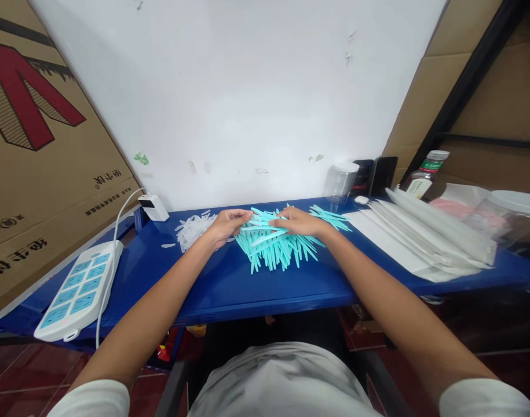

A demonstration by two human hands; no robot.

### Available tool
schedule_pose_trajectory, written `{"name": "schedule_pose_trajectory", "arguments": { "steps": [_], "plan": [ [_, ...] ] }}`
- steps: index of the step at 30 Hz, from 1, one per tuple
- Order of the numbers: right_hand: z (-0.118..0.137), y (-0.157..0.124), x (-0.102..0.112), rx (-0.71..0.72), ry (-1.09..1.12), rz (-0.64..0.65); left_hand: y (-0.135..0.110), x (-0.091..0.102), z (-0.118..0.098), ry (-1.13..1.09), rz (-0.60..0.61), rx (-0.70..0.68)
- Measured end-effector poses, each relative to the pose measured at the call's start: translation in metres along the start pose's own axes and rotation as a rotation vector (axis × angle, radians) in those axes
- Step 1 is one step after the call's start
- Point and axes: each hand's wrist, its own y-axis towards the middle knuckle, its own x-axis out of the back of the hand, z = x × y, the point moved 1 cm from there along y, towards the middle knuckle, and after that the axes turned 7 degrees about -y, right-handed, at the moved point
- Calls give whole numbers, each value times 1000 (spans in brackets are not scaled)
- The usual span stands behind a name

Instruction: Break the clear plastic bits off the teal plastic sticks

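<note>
Fingertips of the left hand (225,225) and the right hand (296,221) are hidden in the turquoise stick pile (276,249), so their grip is unclear. Left of the pile, the clear bits (194,227) are too small to identify. Far right of it, the picture edge cuts the lidded tub (514,214).

The sticks (276,246) are all one light turquoise colour. The desk (230,289) under them is deep blue. The small pieces (194,227) beside are whitish and clear. The power strip (80,289) is white with pale blue sockets in two rows. The carton (39,145) is brown, with a big red letter, a striped shadow and black characters. The wall (238,98) is white, the floor tiles (13,370) dark red.
</note>
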Motion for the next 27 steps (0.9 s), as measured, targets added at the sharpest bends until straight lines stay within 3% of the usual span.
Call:
{"name": "schedule_pose_trajectory", "arguments": {
  "steps": [5, 10, 17, 23, 27],
  "plan": [
    [-9, 5, 3, 3, -63, -78, 6, 10, -4, -196, -130, 71],
    [-15, 6, 6, 10, -106, -102, 9, 25, -9, -541, -146, 194],
    [-13, 6, 5, 16, -118, -86, 8, 15, -3, -414, -230, 155],
    [-14, 5, 5, 26, -117, -92, 7, 21, -2, -286, -110, 130],
    [-15, 6, 5, 32, -141, -91, 8, 26, -5, -313, -154, 131]
  ]
}}
